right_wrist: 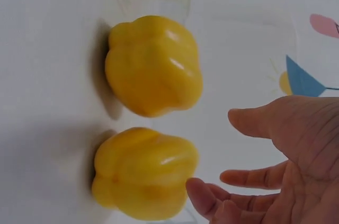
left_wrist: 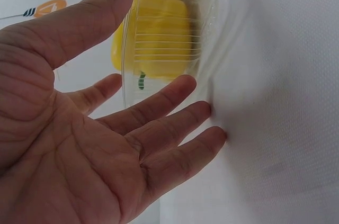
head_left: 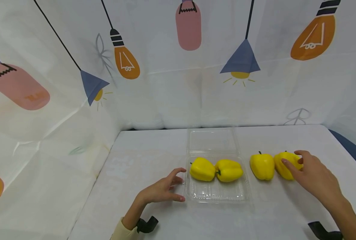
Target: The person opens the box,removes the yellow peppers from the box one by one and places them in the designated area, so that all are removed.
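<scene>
A clear plastic clamshell box (head_left: 217,196) lies with its lid (head_left: 212,141) folded back. Inside it two yellow bell peppers sit side by side, a left one (head_left: 202,169) and a right one (head_left: 229,170). To the box's right, two more yellow bell peppers stand on the table, a nearer-to-box one (head_left: 262,166) and an outer one (head_left: 281,160). My left hand (head_left: 158,190) is beside the box's left wall, fingers spread and holding nothing; whether it touches the wall I cannot tell. Over the outer pepper hovers my right hand (head_left: 319,176), thumb and fingers apart, gripping nothing in the right wrist view.
A white cloth covers the table (head_left: 144,146), whose far edge meets a white curtain (head_left: 165,100) printed with lamps and bulbs. Black straps (head_left: 147,225) sit at both wrists.
</scene>
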`<state>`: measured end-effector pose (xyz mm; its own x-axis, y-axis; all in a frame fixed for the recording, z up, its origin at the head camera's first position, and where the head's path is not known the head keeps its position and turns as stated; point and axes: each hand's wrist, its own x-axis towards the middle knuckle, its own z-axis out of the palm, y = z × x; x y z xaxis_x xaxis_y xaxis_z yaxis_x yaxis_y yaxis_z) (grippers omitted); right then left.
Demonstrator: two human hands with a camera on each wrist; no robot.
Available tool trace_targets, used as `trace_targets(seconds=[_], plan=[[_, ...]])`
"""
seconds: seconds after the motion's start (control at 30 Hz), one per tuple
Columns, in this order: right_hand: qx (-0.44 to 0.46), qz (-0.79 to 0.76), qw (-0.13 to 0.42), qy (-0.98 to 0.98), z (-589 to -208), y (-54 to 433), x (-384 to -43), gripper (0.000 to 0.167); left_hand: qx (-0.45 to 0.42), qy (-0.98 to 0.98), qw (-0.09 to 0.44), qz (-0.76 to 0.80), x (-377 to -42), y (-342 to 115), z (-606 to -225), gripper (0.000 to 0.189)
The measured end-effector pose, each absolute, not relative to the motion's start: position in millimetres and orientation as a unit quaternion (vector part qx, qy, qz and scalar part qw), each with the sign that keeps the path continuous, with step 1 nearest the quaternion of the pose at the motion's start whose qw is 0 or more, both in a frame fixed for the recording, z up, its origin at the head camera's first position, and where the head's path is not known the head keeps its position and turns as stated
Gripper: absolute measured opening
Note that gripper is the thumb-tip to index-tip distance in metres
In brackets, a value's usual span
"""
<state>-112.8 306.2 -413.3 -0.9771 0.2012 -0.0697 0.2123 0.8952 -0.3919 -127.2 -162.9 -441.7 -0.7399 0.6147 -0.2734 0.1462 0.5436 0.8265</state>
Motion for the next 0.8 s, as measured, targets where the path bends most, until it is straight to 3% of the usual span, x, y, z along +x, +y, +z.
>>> trace_targets(seconds=[0.8], plan=[[-0.065,-0.283,-0.022,0.957,-402.5,263.0,-110.9,0.063,0.232,0.830,0.280,0.423,-127.1,-163.0,-441.6,0.086]])
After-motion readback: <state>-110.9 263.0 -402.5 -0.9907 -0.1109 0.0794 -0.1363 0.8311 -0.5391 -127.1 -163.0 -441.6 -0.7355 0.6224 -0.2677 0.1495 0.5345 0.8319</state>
